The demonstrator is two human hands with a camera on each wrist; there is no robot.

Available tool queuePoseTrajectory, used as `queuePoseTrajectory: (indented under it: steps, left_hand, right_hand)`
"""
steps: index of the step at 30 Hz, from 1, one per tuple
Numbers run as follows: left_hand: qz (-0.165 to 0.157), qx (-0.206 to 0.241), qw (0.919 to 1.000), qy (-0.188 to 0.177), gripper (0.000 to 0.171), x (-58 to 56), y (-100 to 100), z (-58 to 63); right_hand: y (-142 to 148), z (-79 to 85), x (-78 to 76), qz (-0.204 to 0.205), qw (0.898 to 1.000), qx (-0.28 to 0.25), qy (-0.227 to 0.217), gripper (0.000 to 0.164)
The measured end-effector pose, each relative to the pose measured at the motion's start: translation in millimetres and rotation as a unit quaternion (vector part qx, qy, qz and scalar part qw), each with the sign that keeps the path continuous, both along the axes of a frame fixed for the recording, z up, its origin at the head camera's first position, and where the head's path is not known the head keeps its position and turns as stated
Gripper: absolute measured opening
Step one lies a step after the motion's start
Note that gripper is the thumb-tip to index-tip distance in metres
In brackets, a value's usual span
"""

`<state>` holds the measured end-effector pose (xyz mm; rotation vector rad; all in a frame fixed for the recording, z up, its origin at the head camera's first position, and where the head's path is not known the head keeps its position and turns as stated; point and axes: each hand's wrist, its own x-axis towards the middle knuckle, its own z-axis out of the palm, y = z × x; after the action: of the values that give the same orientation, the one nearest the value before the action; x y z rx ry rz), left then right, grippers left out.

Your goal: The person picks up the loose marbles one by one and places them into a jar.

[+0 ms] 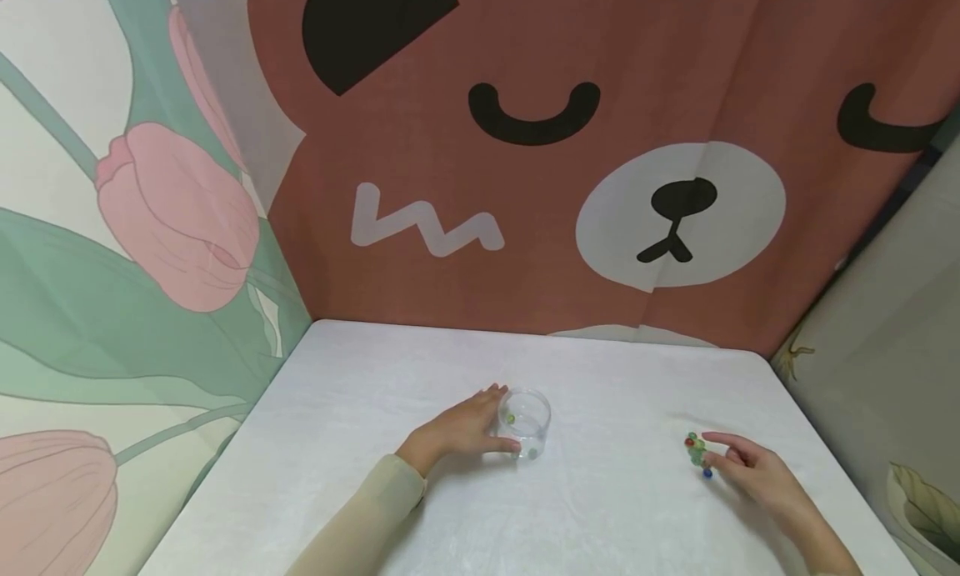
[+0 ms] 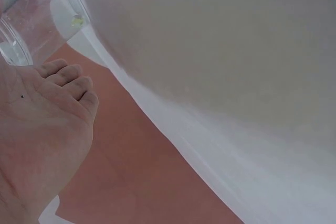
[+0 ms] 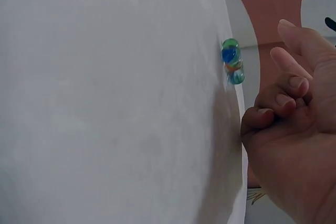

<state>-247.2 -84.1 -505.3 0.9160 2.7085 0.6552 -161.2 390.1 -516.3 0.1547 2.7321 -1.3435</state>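
Slightly left of the table's middle stands a clear round container (image 1: pixel 543 430) with a few glass marbles (image 2: pixel 77 21) at its bottom. My left hand (image 1: pixel 465 426) holds its left side, thumb at the front and fingers behind. Over to the right, a small cluster of coloured glass marbles (image 1: pixel 697 453), green, red and blue, lies on the table. The right hand (image 1: pixel 768 480) hovers right beside this cluster, thumb and index finger spread. In the right wrist view the other fingers (image 3: pixel 283 100) curl toward the palm, and the marbles (image 3: pixel 232 62) lie beyond them.
A white cloth (image 1: pixel 600 509) covers the table. A brown curtain with a bear print (image 1: pixel 525 284) hangs behind the far edge. Flower-patterned cloth (image 1: pixel 180 226) stands at the left, and a greyish cloth (image 1: pixel 885 351) borders the right side.
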Motion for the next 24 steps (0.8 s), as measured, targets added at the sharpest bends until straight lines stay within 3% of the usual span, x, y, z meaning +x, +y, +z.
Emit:
queuePoseTrajectory:
  steps: [24]
  left_hand:
    - [0.004, -0.008, 1.0, 0.001, 0.109, 1.1, 1.1, 2.8]
  right_hand:
    - [16.0, -4.1, -6.4, 0.015, 0.997, 0.063, -0.033, 0.056]
